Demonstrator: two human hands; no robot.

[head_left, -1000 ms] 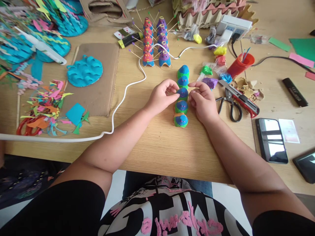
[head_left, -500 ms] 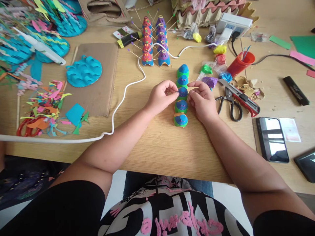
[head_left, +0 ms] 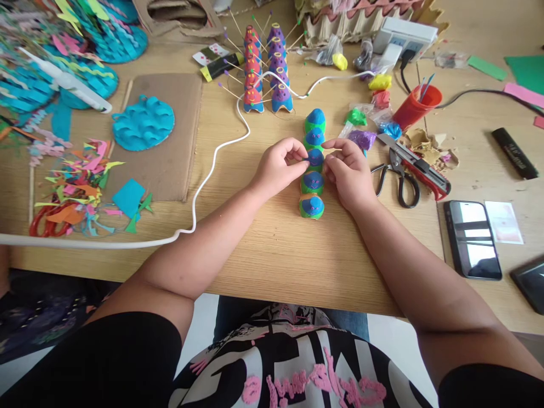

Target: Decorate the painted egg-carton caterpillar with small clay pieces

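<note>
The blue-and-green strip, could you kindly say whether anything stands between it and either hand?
Nothing visible does: the left hand is right at the left side of the strip, the right hand at its right.

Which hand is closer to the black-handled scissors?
Right. The right hand is just left of the scissors, with a small gap; the left hand is farther off, at the far side of the blue-and-green row.
</note>
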